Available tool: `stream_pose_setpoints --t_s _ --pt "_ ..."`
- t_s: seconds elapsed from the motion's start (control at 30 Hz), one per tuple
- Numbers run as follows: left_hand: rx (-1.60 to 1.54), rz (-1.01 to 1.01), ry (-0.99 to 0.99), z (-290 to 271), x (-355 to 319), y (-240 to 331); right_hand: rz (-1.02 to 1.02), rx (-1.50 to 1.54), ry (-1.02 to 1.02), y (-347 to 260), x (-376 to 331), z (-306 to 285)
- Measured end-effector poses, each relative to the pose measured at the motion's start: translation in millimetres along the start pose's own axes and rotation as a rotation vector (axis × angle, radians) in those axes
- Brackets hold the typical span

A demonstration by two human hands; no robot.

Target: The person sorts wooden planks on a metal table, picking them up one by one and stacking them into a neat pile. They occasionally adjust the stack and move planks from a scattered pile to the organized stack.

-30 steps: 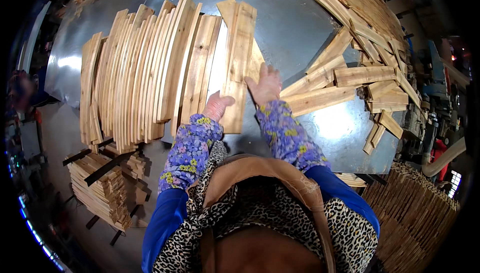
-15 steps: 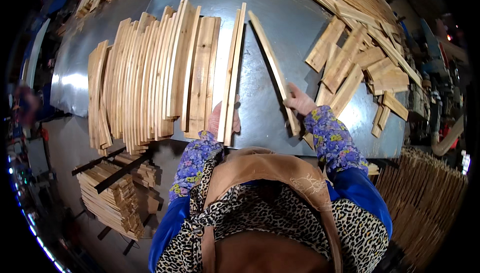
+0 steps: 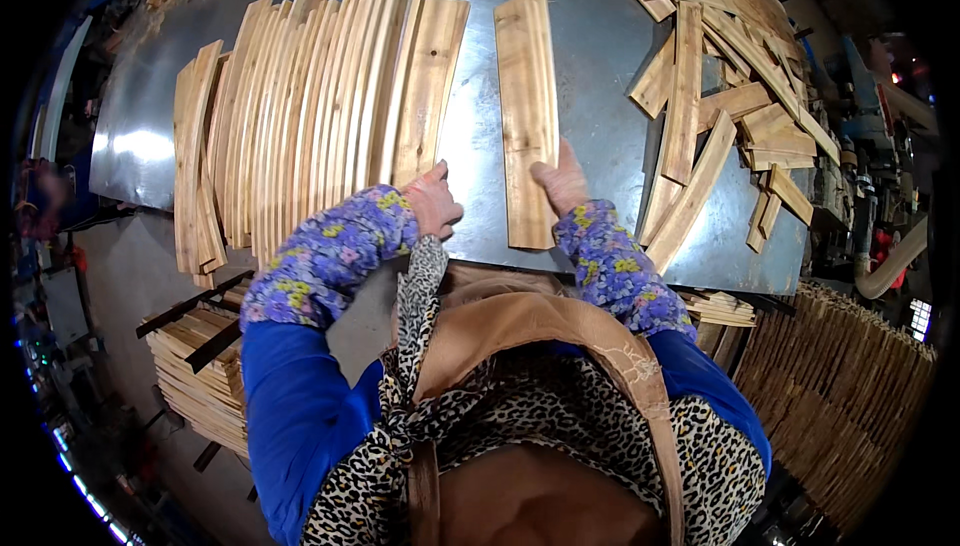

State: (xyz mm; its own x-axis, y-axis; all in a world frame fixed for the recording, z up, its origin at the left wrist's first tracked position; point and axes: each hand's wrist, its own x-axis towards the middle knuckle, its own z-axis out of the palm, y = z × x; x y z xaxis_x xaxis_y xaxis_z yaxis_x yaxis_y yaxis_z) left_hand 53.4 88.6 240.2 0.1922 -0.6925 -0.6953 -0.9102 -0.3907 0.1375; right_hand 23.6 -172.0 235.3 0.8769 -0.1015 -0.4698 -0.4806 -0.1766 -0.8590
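While touching the right hand (image 3: 560,184) — wood strips (image 3: 527,116) lie alongside.

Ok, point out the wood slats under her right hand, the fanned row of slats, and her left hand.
flat wood slats (image 3: 525,96), head view, middle of the top face.
fanned row of slats (image 3: 320,116), head view, centre of the row.
left hand (image 3: 435,201), head view, back of the hand.
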Motion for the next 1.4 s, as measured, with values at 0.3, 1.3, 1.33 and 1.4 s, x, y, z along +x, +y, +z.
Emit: stream_pose_setpoints --t_s 0.3,1.3,1.33,1.4 --pt "0.227 -0.088 0.297 20.5 -58.0 -10.7 0.46 1.208 -0.442 57.3 38.0 44.0" --pt "-1.643 -1.142 0.97 236.2 -137.6 54.8 0.195 0.369 -0.076 -83.1 152.3 111.4" --pt "-1.608 -1.058 0.896 247.2 -121.1 43.4 0.167 0.287 -0.11 -81.7 176.1 86.9" --pt "-1.556 -0.98 1.177 243.1 -104.7 -21.2 0.095 -0.006 -0.125 -80.6 215.8 62.3"
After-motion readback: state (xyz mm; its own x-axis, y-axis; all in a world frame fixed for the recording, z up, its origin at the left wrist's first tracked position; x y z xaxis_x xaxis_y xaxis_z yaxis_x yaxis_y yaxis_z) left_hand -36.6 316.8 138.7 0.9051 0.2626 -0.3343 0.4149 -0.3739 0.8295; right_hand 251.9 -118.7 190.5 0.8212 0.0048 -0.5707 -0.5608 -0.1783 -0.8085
